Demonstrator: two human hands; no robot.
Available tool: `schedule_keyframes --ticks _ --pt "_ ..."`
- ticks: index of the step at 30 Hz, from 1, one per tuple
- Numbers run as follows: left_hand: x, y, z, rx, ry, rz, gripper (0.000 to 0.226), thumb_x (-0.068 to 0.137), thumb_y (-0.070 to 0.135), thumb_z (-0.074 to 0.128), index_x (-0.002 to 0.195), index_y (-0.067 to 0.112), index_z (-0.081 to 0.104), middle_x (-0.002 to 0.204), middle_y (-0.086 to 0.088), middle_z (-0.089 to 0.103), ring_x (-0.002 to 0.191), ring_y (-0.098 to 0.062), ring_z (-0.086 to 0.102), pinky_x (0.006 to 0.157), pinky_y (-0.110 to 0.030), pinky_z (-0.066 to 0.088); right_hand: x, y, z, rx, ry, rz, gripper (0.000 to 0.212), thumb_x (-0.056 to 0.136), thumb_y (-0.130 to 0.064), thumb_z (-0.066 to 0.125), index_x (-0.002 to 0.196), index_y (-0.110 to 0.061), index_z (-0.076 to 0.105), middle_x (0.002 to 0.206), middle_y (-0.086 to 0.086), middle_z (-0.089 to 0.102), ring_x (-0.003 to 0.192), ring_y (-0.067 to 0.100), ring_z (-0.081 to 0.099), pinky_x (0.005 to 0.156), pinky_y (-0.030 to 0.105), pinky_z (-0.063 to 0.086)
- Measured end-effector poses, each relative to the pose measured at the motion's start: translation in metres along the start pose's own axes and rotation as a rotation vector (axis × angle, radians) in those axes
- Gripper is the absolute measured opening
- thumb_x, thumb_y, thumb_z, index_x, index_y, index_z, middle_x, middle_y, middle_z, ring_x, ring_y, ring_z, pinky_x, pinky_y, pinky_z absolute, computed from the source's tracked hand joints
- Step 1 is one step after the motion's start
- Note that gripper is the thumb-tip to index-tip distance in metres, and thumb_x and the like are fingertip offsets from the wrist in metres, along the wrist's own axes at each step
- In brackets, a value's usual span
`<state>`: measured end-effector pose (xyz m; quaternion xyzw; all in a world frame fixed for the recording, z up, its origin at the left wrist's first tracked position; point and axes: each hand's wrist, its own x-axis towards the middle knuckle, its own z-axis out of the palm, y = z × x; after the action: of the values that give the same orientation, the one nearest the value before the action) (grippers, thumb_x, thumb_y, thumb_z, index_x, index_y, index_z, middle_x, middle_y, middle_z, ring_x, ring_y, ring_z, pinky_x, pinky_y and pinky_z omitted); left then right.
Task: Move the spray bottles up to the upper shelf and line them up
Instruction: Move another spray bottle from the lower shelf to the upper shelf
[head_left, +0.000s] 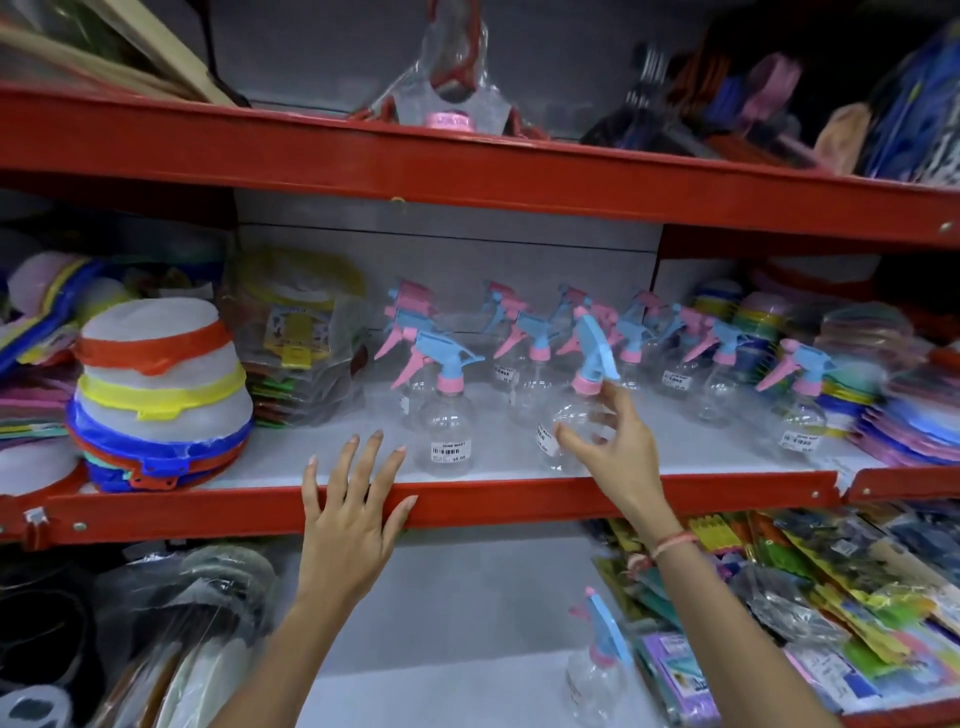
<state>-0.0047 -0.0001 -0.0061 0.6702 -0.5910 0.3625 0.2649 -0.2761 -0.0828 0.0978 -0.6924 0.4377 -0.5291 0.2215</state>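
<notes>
Left hand (347, 512) is resting open, fingers spread, on the red shelf edge (493, 501). Right hand (610, 441) is gripping a clear spray bottle (576, 415) among others on the shelf.

Clear spray bottles (524, 364), pink/blue triggers, upright on mid shelf (260, 480); one bottle (597, 670) on shelf below.

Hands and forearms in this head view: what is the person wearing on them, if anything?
Both forearms are bare, with no sleeves or gloves in view. The right hand has a thin pink band around its wrist, with what looks like a small knot or charm on the inner side. The left hand shows no rings, watch or bands. Fingernails look short and unpainted.
</notes>
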Motion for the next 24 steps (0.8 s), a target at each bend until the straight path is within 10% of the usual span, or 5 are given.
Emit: schedule_keyframes --ticks 6,11,18,24 --pt "-0.001 -0.001 0.001 0.002 0.014 0.005 0.055 0.100 0.048 0.032 0.146 0.020 0.043 0.154 -0.010 0.042 0.140 -0.032 0.039 0.115 -0.058 0.022 0.017 0.019 0.016 -0.073 -0.044 0.051 0.051 0.076 -0.029 0.076 0.118 -0.031 0.048 0.116 -0.013 0.058 0.113 0.023 0.060 0.094 0.044 0.051" --pt "0.000 -0.001 0.002 -0.009 0.011 0.004 0.054 0.099 0.047 0.034 0.146 0.021 0.042 0.153 -0.010 0.043 0.139 -0.032 0.039 0.115 -0.058 0.022 0.018 0.020 0.028 -0.098 0.016 0.110 0.086 0.068 -0.045 0.081 0.138 -0.015 0.040 0.138 0.004 0.051 0.130 0.026 0.047 0.103 0.037 0.041" --pt "-0.001 -0.003 0.006 0.003 0.018 0.022 0.055 0.099 0.048 0.035 0.146 0.021 0.041 0.154 -0.010 0.041 0.140 -0.032 0.038 0.114 -0.058 0.022 0.017 0.018 0.046 -0.282 0.206 0.040 0.081 0.061 -0.061 0.078 0.111 -0.005 0.047 0.110 0.013 0.052 0.100 0.036 0.055 0.083 0.044 0.047" --pt "0.000 -0.003 0.008 0.015 0.026 0.029 0.055 0.098 0.048 0.035 0.147 0.022 0.039 0.154 -0.011 0.041 0.141 -0.031 0.035 0.115 -0.058 0.020 0.035 0.029 0.005 -0.086 -0.228 0.089 0.066 0.074 -0.042 0.078 0.128 -0.019 0.046 0.129 -0.002 0.055 0.114 0.019 0.056 0.097 0.033 0.047"
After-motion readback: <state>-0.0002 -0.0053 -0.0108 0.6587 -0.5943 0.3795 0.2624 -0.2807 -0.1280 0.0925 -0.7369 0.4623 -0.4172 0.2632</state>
